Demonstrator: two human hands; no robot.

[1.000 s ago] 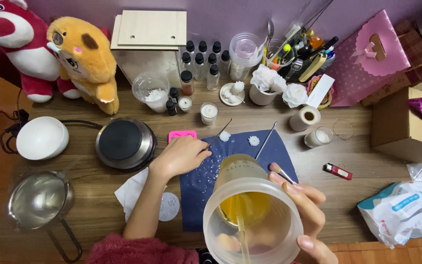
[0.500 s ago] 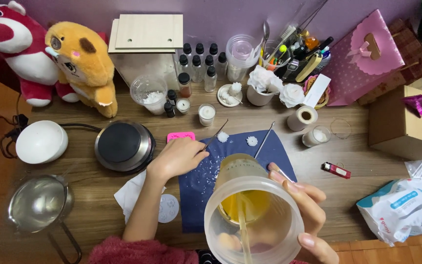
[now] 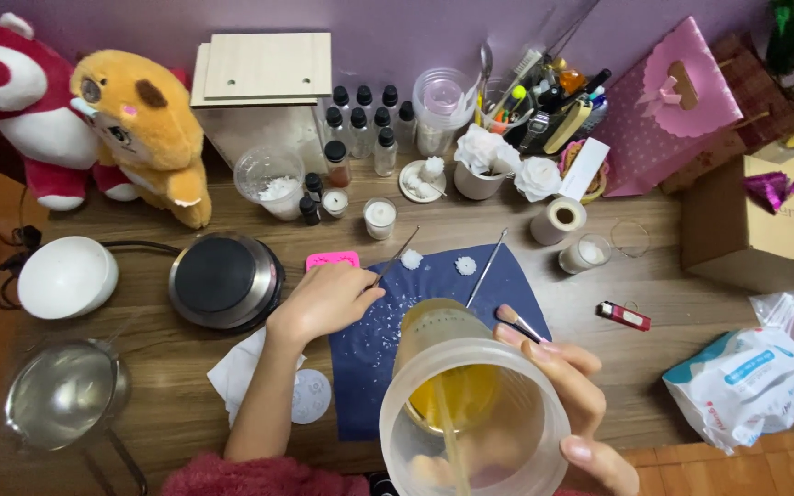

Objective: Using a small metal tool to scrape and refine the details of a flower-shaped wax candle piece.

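My right hand (image 3: pixel 562 395) grips a large clear plastic measuring cup (image 3: pixel 470 413), held close under the camera. Yellow liquid sits in its bottom and a thin stick leans inside. My left hand (image 3: pixel 323 298) rests on the left edge of a dark blue mat (image 3: pixel 374 358), fingers curled by a thin metal tool (image 3: pixel 395 257) and a small pink mould (image 3: pixel 333 260). White flakes and two small white flower shapes (image 3: pixel 464 265) lie on the mat. A second metal pick (image 3: pixel 486 266) crosses the mat's far side.
A round hotplate (image 3: pixel 225 280) and a white dome lamp (image 3: pixel 66 277) stand to the left, a steel pot (image 3: pixel 62 395) at front left. Dark-capped bottles, cups and a tool holder line the back. Two plush toys sit far left. A red lighter (image 3: pixel 624 315), cardboard box and plastic bag lie right.
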